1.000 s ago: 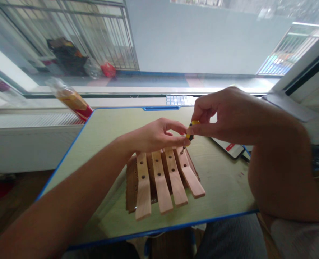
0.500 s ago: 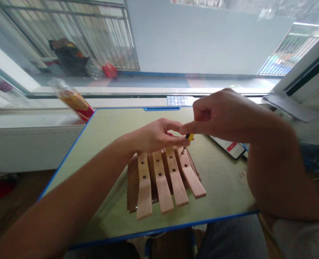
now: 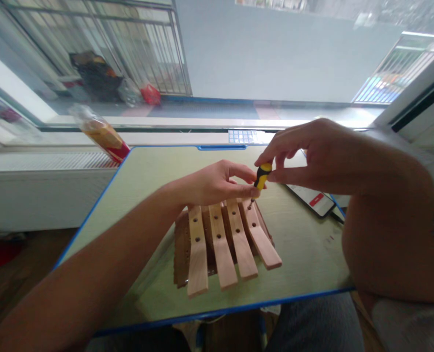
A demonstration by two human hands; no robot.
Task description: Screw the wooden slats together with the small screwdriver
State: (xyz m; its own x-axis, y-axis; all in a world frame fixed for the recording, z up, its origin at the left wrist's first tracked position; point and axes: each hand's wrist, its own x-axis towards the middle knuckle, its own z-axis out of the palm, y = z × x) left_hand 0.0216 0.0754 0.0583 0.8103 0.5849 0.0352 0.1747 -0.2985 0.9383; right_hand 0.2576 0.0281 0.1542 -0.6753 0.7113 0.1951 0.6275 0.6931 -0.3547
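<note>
A small yellow-and-black screwdriver (image 3: 263, 175) stands tilted, its tip at a hole near the upper end of the rightmost wooden piece (image 3: 264, 243). My left hand (image 3: 220, 183) pinches the lower part of its handle between thumb and fingers. At the handle's top, the thumb and index fingertip of my right hand (image 3: 312, 151) hold it loosely, the other fingers curled. Several pale, bent wooden pieces (image 3: 197, 266) with paired dark holes lie side by side across a brown board (image 3: 181, 249). My left hand hides some of their upper ends.
All this rests on a pale table (image 3: 305, 259) with a blue edge. A phone or tablet (image 3: 308, 198) lies under my right forearm. On the left, a plastic-wrapped package (image 3: 105, 139) leans beside the table, above a white radiator (image 3: 48, 190). The window stands behind.
The fingers of my right hand have opened from a tighter curl and the hand has shifted right, showing more of the screwdriver handle. My left hand keeps its pinch.
</note>
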